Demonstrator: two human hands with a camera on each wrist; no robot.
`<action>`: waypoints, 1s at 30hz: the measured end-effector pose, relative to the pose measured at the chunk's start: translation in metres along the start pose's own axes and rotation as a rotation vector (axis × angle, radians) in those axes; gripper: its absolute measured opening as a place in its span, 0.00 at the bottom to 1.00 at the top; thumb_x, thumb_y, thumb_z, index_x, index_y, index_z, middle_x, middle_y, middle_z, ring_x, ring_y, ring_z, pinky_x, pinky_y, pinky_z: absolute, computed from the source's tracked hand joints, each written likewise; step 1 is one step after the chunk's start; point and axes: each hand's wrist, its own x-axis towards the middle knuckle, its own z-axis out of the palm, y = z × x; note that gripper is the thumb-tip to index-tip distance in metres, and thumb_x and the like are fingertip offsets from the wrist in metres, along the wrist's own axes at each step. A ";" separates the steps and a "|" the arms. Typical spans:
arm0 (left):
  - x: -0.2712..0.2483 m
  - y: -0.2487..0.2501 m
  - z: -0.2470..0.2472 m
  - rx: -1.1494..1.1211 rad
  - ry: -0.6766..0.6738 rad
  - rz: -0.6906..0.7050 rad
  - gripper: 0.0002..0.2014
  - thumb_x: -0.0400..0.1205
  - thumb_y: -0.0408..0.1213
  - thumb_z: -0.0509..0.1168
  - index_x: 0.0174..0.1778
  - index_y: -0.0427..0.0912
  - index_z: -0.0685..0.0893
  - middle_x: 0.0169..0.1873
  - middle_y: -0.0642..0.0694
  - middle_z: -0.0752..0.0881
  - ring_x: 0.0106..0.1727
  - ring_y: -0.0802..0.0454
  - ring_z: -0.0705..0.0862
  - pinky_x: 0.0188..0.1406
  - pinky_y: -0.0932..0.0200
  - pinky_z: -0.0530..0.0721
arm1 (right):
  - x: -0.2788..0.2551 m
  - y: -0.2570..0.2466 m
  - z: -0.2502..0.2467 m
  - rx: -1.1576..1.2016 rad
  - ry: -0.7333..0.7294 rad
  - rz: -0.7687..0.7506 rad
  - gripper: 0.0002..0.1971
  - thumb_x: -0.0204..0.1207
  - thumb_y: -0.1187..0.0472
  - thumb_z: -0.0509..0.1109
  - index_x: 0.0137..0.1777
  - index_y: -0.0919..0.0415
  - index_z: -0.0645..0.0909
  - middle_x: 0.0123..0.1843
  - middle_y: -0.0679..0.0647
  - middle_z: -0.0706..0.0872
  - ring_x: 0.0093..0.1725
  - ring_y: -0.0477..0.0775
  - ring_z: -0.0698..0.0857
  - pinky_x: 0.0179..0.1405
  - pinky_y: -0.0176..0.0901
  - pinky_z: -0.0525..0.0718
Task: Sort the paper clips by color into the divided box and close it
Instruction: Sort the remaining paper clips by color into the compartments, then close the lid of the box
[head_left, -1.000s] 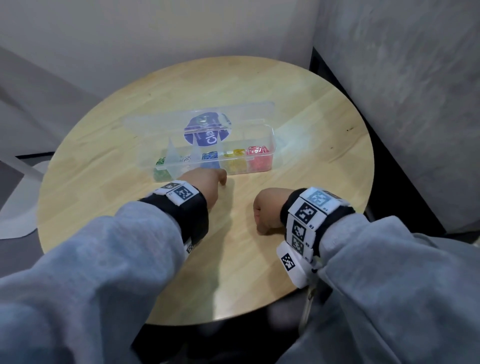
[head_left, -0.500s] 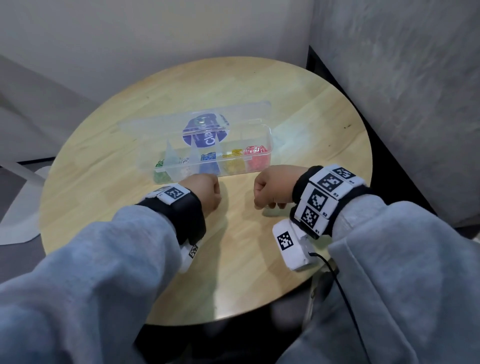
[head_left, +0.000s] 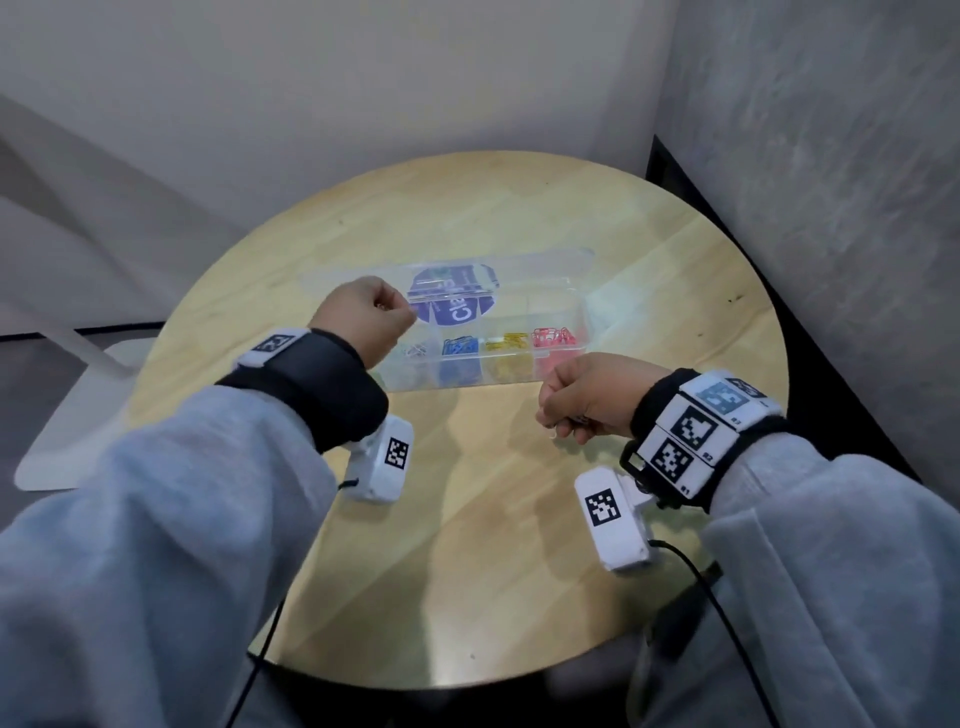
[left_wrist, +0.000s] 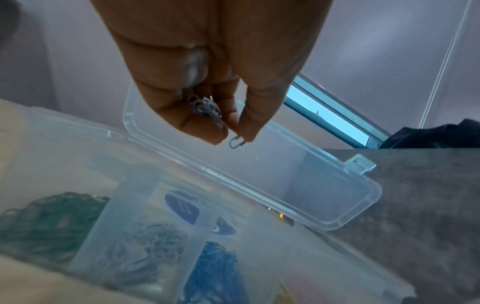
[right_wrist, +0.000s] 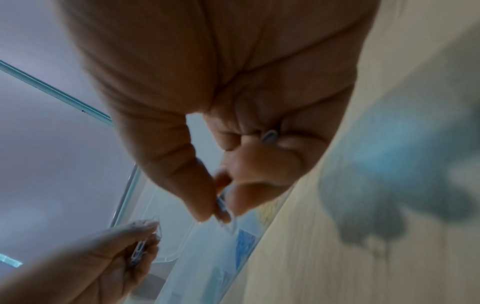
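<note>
The clear divided box stands with its lid open at mid-table. Its compartments hold pale, blue, yellow and red paper clips. The left wrist view also shows green clips. My left hand hovers over the box's left part and pinches a bunch of pale grey clips. My right hand hangs in front of the box's right half. It pinches a pale clip and keeps another in its curled fingers.
The round wooden table stands in a corner, with a grey wall close on the right. A white stand base sits on the floor to the left. The table edge lies just under my forearms.
Both hands have lifted off the table in front of the box. The left went up and forward over the box's left part. The right shifted to the right.
</note>
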 end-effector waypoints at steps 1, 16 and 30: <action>0.004 -0.002 0.003 0.035 0.001 0.002 0.09 0.81 0.39 0.64 0.34 0.48 0.77 0.36 0.46 0.83 0.41 0.46 0.82 0.40 0.58 0.77 | 0.001 -0.002 0.001 -0.004 -0.002 0.001 0.12 0.76 0.74 0.66 0.32 0.62 0.74 0.34 0.59 0.79 0.28 0.50 0.75 0.27 0.37 0.74; 0.006 -0.072 -0.018 -0.161 0.087 -0.408 0.24 0.77 0.40 0.67 0.69 0.46 0.70 0.47 0.39 0.80 0.38 0.43 0.76 0.38 0.56 0.71 | 0.008 -0.037 0.013 0.166 0.126 -0.115 0.11 0.78 0.75 0.63 0.38 0.63 0.80 0.31 0.55 0.77 0.30 0.47 0.76 0.25 0.29 0.80; -0.025 -0.110 -0.039 -0.761 -0.092 -0.558 0.18 0.82 0.22 0.53 0.61 0.49 0.72 0.24 0.43 0.68 0.23 0.49 0.67 0.10 0.73 0.69 | 0.070 -0.113 0.111 -0.448 0.214 -0.159 0.20 0.79 0.64 0.61 0.71 0.56 0.75 0.68 0.53 0.81 0.65 0.54 0.81 0.62 0.42 0.79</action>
